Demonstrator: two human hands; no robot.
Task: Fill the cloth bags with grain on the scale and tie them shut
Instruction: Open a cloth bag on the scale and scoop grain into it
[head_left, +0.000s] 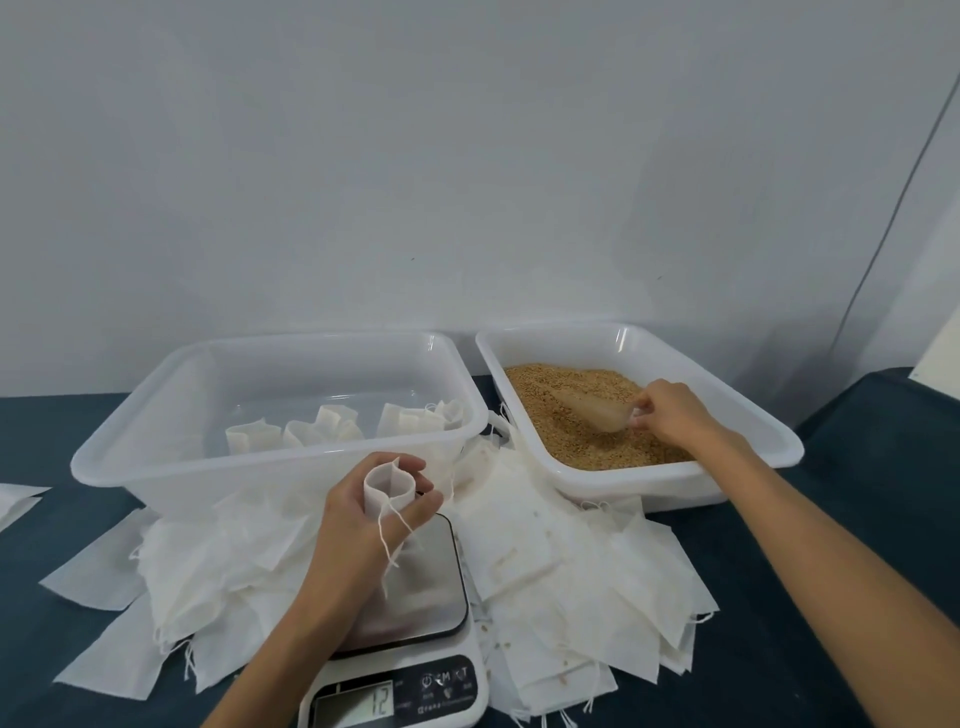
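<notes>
Right over the steel platform of the scale (410, 597), the left hand (358, 519) holds a small white cloth bag (387, 486) upright, fingers curled round it so its mouth stands open in a rough oval. The cloth is thin and pale, slightly creased, and two white drawstrings (387, 545) dangle from its rim down across the hand. The scale's display (363, 704) shows 12.

Further back on the right, the right hand (670, 410) pinches the handle end of a translucent scoop (592, 413), which lies tilted in the golden-brown grain (571, 421) filling a white tray (737, 415). The scoop looks blurred.

Beside that tray, on the left, stands a clear plastic tub (156, 415) with several filled, tied bags (317, 428) in a row along its floor, their tops bunched. Flat empty bags (561, 561) lie heaped in overlapping layers on both sides of the scale, some with loose strings trailing, spread over the dark blue worktop (779, 623). A few grains lie scattered on the heap at the right.
</notes>
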